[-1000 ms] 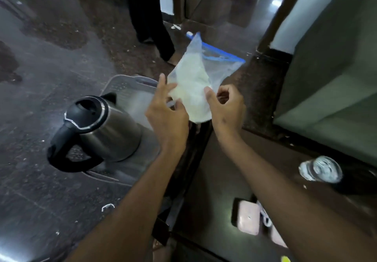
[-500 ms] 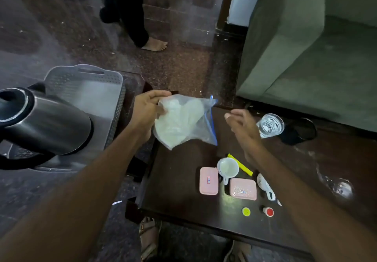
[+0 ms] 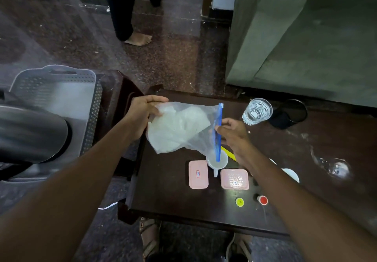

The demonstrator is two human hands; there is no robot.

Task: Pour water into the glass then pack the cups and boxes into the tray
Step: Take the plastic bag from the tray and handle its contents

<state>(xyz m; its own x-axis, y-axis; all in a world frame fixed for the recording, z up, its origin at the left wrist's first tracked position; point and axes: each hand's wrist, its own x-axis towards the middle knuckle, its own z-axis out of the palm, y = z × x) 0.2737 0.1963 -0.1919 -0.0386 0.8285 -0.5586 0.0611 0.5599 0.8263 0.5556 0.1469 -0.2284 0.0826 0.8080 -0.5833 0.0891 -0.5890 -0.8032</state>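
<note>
My left hand (image 3: 142,114) grips the closed end of a clear zip bag (image 3: 179,129) with white contents, held above the dark table (image 3: 167,196). My right hand (image 3: 232,133) pinches the bag's blue zip strip (image 3: 218,133). Under the bag's mouth stands a white cup (image 3: 218,160). Two pink boxes (image 3: 198,174) (image 3: 234,179) lie flat in front of it. Another white cup (image 3: 291,175) peeks out behind my right forearm. A glass (image 3: 257,111) holding water stands at the back. The grey tray (image 3: 55,90) sits to the left, with a steel kettle (image 3: 30,137) on it.
A yellow strip (image 3: 228,153), a yellow-green cap (image 3: 239,202) and a red cap (image 3: 262,200) lie on the table. A dark round object (image 3: 289,114) sits beside the glass. A green sofa (image 3: 306,37) is behind; a person's bare foot (image 3: 138,40) stands on the floor.
The bag has come down from over the tray to above the table. My right hand, off the bag half a second ago, now pinches its blue zip edge.
</note>
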